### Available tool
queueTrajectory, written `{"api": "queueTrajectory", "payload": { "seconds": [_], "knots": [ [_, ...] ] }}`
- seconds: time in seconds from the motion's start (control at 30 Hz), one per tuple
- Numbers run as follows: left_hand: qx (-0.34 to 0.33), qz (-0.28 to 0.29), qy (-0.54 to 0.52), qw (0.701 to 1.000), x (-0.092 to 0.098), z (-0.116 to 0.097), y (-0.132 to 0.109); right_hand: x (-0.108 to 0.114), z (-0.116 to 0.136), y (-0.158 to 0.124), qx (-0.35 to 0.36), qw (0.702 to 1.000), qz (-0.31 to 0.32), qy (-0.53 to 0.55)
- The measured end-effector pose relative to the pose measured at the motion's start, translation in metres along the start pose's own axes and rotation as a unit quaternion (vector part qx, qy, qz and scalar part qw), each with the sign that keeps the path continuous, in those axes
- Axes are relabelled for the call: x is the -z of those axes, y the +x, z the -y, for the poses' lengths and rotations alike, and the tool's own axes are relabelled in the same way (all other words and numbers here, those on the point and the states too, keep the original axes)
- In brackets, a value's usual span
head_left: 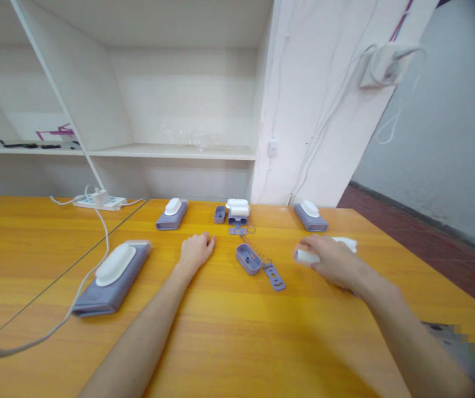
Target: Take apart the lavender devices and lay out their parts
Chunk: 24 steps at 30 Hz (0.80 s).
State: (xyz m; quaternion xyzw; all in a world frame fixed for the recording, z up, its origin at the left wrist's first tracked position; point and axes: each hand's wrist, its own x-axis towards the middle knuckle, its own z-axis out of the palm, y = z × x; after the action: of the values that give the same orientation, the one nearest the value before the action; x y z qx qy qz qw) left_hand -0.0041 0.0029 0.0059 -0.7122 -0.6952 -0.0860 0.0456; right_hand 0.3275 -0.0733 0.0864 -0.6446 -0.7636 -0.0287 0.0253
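Note:
My left hand rests on the wooden table with its fingers curled in and nothing showing in them. To its right lie a small purple open case and a flat purple slotted strip, with a thin coiled wire beside them. My right hand is over a white rounded piece, its fingers round it. More white shows past the knuckles, and the palm hides the rest. Farther back stands a purple case with white pieces, next to a small purple cup.
Purple blocks topped with white ovals stand at the left, back middle and back right. A white power strip trails a cable across the left. White shelves rise behind the table. A grey object lies at the right.

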Motion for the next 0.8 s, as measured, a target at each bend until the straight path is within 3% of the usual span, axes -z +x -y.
{"api": "queueTrajectory", "payload": {
  "seconds": [0.2,0.37,0.53,0.8],
  "knots": [
    [0.0,-0.002,0.001,1.0,-0.002,0.0,0.0,0.007,-0.049,-0.008,-0.066,0.998,-0.016,-0.012],
    [-0.002,-0.002,0.0,1.0,-0.002,0.001,0.001,-0.002,-0.075,-0.019,-0.112,0.993,-0.006,-0.037],
    [0.006,0.006,0.0,1.0,0.0,-0.001,0.0,-0.012,-0.08,-0.024,-0.131,0.988,-0.008,-0.078],
    [0.01,0.011,-0.004,1.0,0.002,-0.001,-0.001,-0.001,-0.068,-0.026,-0.109,0.99,-0.063,-0.061]
  ]
}}
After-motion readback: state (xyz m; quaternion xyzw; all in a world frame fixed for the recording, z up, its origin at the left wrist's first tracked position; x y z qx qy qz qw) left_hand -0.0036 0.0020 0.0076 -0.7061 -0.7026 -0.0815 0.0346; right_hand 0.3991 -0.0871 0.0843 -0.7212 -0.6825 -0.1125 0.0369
